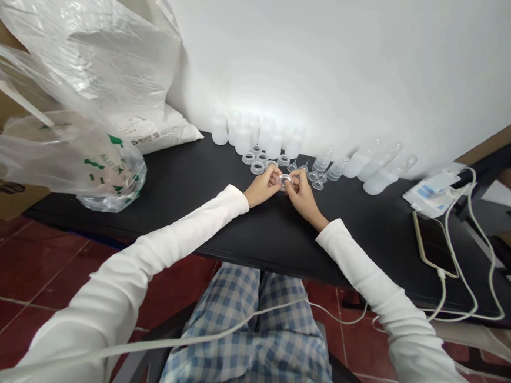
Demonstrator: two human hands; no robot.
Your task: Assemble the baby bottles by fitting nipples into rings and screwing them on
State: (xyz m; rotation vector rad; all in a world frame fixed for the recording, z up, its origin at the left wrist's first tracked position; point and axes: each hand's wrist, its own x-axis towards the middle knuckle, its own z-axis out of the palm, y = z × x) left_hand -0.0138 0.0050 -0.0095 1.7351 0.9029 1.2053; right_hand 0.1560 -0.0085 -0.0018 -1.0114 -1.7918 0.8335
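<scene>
My left hand (263, 187) and my right hand (302, 194) meet over the black table (194, 186), both pinching a small clear plastic ring (285, 181) between their fingertips. Just beyond the hands lie several more clear rings (257, 167) and small clear nipple-like pieces (318, 182). A row of translucent white bottles (260, 136) stands along the back, with a few lying on their sides (378, 180) to the right.
A large clear plastic bag (85, 160) with green print sits at the table's left, and a white sack (154, 130) lies behind it. A phone (435, 244) on a white cable and a white packet (432, 191) rest at right. Red tiled floor lies below.
</scene>
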